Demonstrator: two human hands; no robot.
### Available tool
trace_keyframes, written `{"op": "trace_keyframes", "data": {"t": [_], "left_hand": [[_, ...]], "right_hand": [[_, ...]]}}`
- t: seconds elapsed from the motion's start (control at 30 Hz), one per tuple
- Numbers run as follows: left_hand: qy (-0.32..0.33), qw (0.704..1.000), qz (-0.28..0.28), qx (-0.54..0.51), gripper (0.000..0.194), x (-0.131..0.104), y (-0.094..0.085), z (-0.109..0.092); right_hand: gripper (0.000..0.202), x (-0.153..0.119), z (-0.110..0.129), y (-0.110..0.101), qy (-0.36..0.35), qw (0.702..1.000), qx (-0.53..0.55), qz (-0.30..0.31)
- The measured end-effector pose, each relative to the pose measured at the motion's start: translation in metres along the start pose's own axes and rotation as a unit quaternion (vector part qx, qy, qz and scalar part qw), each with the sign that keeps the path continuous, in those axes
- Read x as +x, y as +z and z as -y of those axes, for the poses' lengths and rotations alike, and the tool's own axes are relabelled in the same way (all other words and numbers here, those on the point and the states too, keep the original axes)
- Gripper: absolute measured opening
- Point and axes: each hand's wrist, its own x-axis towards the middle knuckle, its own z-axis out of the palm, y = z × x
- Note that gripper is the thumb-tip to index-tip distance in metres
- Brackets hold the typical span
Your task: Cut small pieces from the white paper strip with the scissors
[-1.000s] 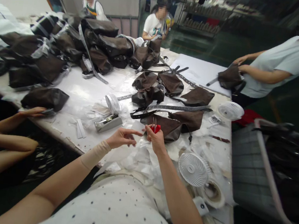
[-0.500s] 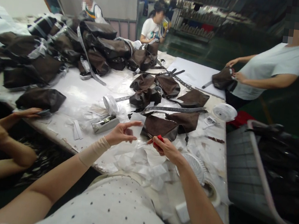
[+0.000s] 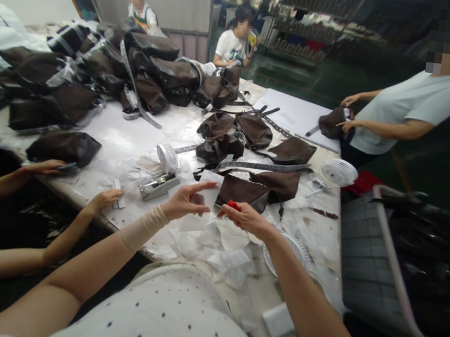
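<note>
One tape dispenser (image 3: 159, 186) on the table, just left of the left hand (image 3: 183, 200); left thumb and forefinger spread apart, translucent sheet (image 3: 212, 194) at their tips and seen through the gap; can't tell if the other fingers pinch it; brown bag (image 3: 243, 191) lies just beyond the sheet and the right hand (image 3: 248, 219); right fingers closed on a red object (image 3: 233, 205), mostly hidden, near sheet's right edge.
</note>
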Motion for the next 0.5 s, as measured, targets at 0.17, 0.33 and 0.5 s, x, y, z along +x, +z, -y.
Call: {"op": "trace_keyframes", "data": {"t": [0.17,0.33,0.5], "left_hand": [[-0.003,1.0,0.006,0.005,0.076,0.001,0.001,0.0],[-0.005,1.0,0.01,0.0,0.077,0.002,0.002,-0.001],[-0.014,1.0,-0.001,-0.004,0.078,0.004,0.004,-0.001]], "right_hand": [[0.059,0.004,0.004,0.001,0.006,1.0,-0.006,-0.004],[0.058,0.008,0.008,0.003,-0.004,1.0,-0.003,-0.002],[0.055,0.011,0.008,0.003,-0.014,1.0,0.008,0.002]]}}
